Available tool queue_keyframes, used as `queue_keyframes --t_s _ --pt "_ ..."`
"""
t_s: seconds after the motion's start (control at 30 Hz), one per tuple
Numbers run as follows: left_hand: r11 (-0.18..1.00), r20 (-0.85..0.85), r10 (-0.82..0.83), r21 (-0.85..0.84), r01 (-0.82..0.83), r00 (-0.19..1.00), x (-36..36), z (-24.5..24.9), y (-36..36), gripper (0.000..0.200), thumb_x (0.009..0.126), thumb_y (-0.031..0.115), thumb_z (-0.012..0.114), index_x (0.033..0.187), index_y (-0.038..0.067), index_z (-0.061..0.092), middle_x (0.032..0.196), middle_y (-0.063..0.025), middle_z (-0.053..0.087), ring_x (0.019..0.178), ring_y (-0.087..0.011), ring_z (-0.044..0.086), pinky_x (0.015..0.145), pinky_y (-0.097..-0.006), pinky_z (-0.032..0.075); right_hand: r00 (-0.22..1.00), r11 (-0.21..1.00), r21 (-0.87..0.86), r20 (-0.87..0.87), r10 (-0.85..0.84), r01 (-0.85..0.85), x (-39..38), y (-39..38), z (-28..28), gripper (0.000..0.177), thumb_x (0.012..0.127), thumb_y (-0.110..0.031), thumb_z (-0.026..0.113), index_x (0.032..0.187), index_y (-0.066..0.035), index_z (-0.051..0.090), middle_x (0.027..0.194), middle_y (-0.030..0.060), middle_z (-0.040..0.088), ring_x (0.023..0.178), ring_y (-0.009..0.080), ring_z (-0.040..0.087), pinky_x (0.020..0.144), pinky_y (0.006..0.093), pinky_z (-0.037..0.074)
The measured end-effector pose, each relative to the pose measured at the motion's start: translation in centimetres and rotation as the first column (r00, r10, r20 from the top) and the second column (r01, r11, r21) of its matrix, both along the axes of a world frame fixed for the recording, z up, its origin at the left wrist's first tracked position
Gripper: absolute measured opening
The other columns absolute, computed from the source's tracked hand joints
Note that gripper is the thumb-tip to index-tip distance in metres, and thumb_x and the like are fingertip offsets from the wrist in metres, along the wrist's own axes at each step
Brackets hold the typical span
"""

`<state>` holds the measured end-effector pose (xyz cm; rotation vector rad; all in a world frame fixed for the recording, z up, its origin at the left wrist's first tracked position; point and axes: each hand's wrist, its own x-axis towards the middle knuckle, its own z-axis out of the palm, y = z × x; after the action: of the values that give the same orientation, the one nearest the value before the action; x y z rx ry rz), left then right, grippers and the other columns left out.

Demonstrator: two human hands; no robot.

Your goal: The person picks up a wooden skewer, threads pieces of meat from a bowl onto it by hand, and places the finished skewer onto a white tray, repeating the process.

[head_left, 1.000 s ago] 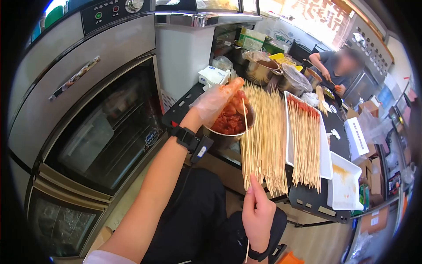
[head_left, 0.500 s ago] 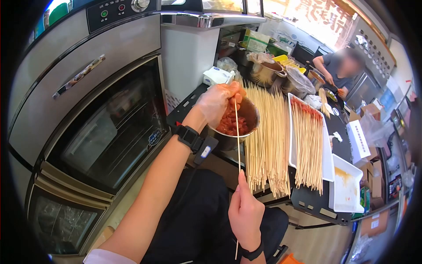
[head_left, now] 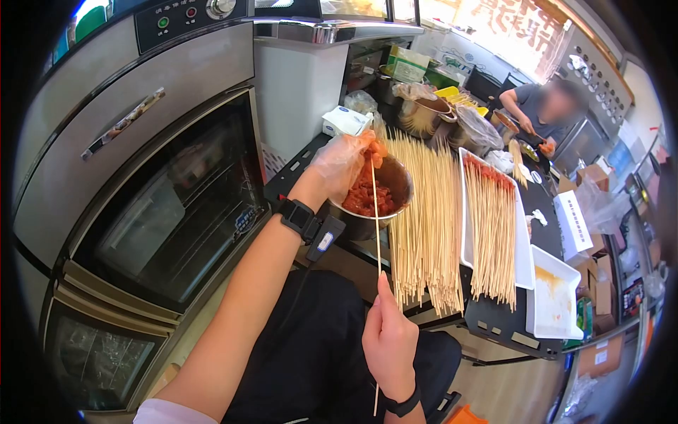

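My left hand, in a clear plastic glove stained reddish, is above a metal pot of red marinated meat chunks. Its fingers are closed around a piece of meat at the tip of a long wooden skewer. My bare right hand grips that skewer lower down, in front of my lap, and the skewer's end sticks out below the fist. Right of the pot lies a wide bundle of bare skewers. Beyond it, a white tray bears skewers with red meat on their far ends.
A second white tray with brownish residue is at the table's right corner. A tissue pack stands behind the pot. Pots and bags line the back. A co-worker works at the far end. A glass-fronted cabinet stands at left.
My hands and the skewer keep nearly the same pose. The whole view has shifted slightly. At the far end, the co-worker's hands have moved a little.
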<state>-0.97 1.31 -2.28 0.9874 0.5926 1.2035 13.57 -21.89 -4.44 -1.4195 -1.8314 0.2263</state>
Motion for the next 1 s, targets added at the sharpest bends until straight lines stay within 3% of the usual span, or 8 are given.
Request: queue_keyframes --t_s 0.1,0.17,0.33,0.5,0.77,0.83,0.87,1.0 --pt "0.999 0.025 -0.031 0.037 0.030 0.999 0.1 -0.2 0.0 0.022 0.090 0.024 0.051 0.086 0.003 0.057 0.080 -0.0045 0.058 0.072 -0.0134 0.053 0.068 -0.0235 0.045 1.000 1.000 0.009 -0.012 0.014 -0.014 0.1 -0.1 0.2 0.039 0.082 0.002 0.052 0.121 -0.001 0.050 0.055 0.0167 0.047 0.042 0.0252 0.051 0.043 0.0313 0.040" --pt "0.996 0.149 -0.088 0.015 0.086 0.985 -0.1 -0.3 0.0 0.019 0.090 0.023 0.051 0.090 0.005 0.055 0.082 -0.0052 0.060 0.073 -0.0150 0.056 0.068 -0.0253 0.047 1.000 1.000 0.011 -0.003 0.017 -0.017 0.0 -0.1 0.2 0.039 0.082 0.002 0.052 0.120 -0.001 0.050 0.055 0.0168 0.047 0.043 0.0252 0.051 0.043 0.0313 0.040" --pt "0.995 0.146 -0.097 -0.002 0.098 0.985 -0.1 -0.5 0.2 0.015 0.090 0.022 0.051 0.092 0.006 0.053 0.080 -0.0047 0.059 0.072 -0.0152 0.056 0.067 -0.0262 0.047 0.994 0.998 0.011 0.093 0.055 -0.056 0.3 0.0 0.0 0.049 0.075 0.003 0.055 0.123 0.005 0.044 0.056 0.0102 0.050 0.043 0.0234 0.051 0.041 0.0337 0.041" --pt "0.985 0.184 -0.168 -0.012 0.173 0.968 -0.5 -0.8 0.6 0.017 0.090 0.023 0.050 0.089 0.007 0.053 0.079 -0.0038 0.057 0.070 -0.0143 0.055 0.063 -0.0254 0.046 0.995 0.998 0.015 0.080 0.062 -0.064 0.2 -0.1 -0.1 0.050 0.075 0.003 0.055 0.124 0.005 0.043 0.056 0.0102 0.050 0.043 0.0239 0.050 0.041 0.0338 0.040" --pt "0.986 0.087 -0.142 -0.076 0.149 0.986 -0.1 -0.8 0.4 0.025 0.091 0.027 0.049 0.086 0.004 0.056 0.077 -0.0036 0.057 0.068 -0.0143 0.053 0.062 -0.0249 0.045 0.999 1.000 0.020 0.036 0.006 -0.007 -0.6 0.3 -0.3 0.041 0.081 0.001 0.052 0.122 0.000 0.049 0.053 0.0156 0.048 0.044 0.0275 0.052 0.043 0.0350 0.040" --pt "0.990 0.095 -0.062 -0.122 0.074 0.994 0.5 -1.0 0.2 0.025 0.091 0.026 0.048 0.086 0.003 0.056 0.077 -0.0041 0.056 0.067 -0.0147 0.053 0.062 -0.0250 0.045 0.991 0.996 0.083 0.135 0.004 -0.016 -0.8 0.5 -0.4 0.051 0.075 0.001 0.054 0.124 0.006 0.042 0.053 0.0074 0.046 0.042 0.0223 0.049 0.039 0.0333 0.039" --pt "0.986 0.100 0.020 -0.168 -0.003 0.995 0.7 -1.1 0.1 0.026 0.092 0.026 0.046 0.087 0.002 0.056 0.076 -0.0046 0.056 0.066 -0.0151 0.053 0.062 -0.0252 0.046 0.991 0.997 0.081 0.134 0.003 -0.014 -1.1 0.6 -0.5 0.051 0.075 0.001 0.054 0.124 0.006 0.042 0.053 0.0074 0.046 0.042 0.0223 0.049 0.039 0.0333 0.039" --pt "0.972 0.106 0.037 -0.236 -0.011 0.994 0.6 -1.2 0.3 0.027 0.093 0.024 0.043 0.087 0.000 0.056 0.074 -0.0060 0.056 0.063 -0.0168 0.054 0.059 -0.0276 0.047 0.975 0.988 0.150 0.215 -0.054 0.022 -2.4 0.8 -1.0 0.049 0.074 -0.002 0.056 0.121 0.007 0.046 0.049 0.0038 0.043 0.037 0.0177 0.046 0.036 0.0298 0.038"
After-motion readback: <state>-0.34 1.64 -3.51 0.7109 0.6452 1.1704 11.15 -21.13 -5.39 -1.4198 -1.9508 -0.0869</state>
